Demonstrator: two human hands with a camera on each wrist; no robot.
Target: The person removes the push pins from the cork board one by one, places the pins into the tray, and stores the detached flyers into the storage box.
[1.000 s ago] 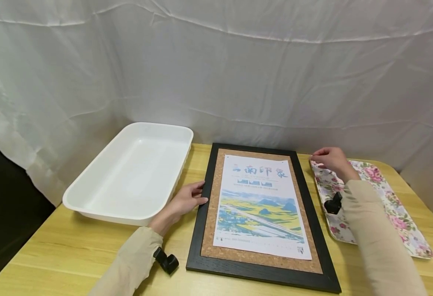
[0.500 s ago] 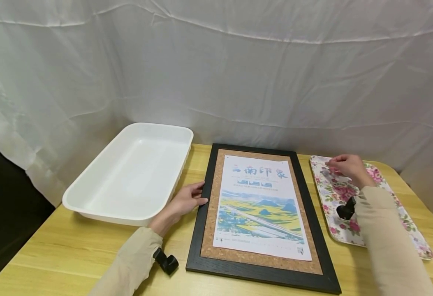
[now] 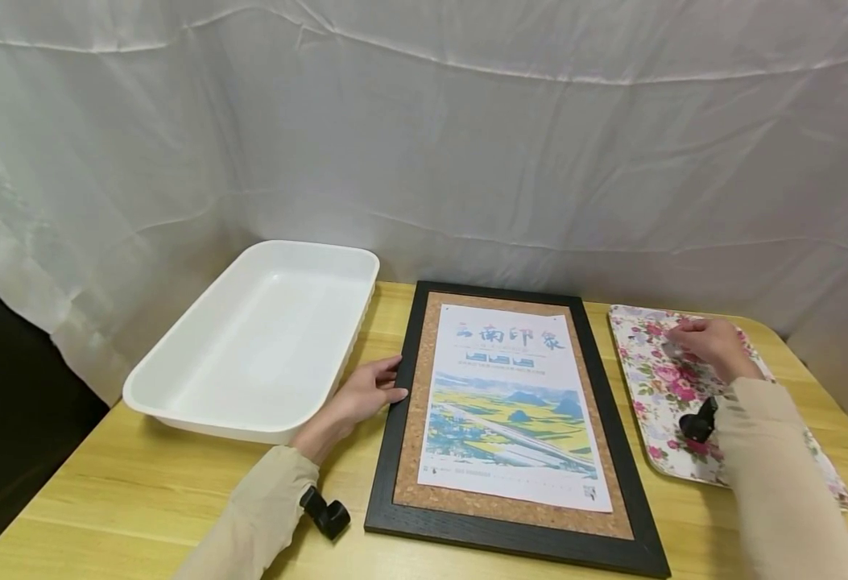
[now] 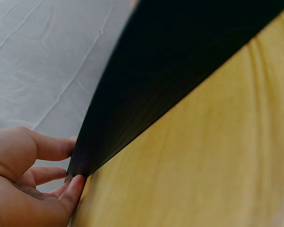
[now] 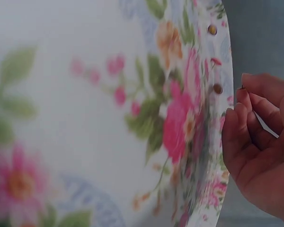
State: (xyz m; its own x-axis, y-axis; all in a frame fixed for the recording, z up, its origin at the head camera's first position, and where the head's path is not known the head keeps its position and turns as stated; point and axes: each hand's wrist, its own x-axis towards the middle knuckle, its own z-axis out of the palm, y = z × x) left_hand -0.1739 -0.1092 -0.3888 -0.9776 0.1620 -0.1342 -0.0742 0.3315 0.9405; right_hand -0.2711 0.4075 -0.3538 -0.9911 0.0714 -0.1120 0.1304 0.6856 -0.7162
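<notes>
A black-framed corkboard [image 3: 518,527] lies flat on the table, with a printed landscape poster [image 3: 510,403] on its cork. Small dark dots mark the poster's top corners. My left hand [image 3: 361,393] grips the board's left edge, thumb and fingertips at the black frame [image 4: 128,104]. Over the far part of a flowered tray [image 3: 666,435] is my right hand [image 3: 713,342]. In the right wrist view its thumb and forefinger pinch a tiny dark thumbtack [image 5: 243,88], mostly hidden by the fingers. Two small brassy tacks [image 5: 217,88] lie by the tray's rim.
A deep white plastic tub [image 3: 257,338] stands at the left, close beside my left forearm. The wooden table [image 3: 126,491] carries everything. A grey cloth curtain [image 3: 467,161] hangs behind its far edge. Black camera mounts are strapped on both wrists.
My right hand has moved rightward and slightly nearer, from the tray's far left corner to over its flowered surface, fingers still pinched. The left hand, board and tub stay put.
</notes>
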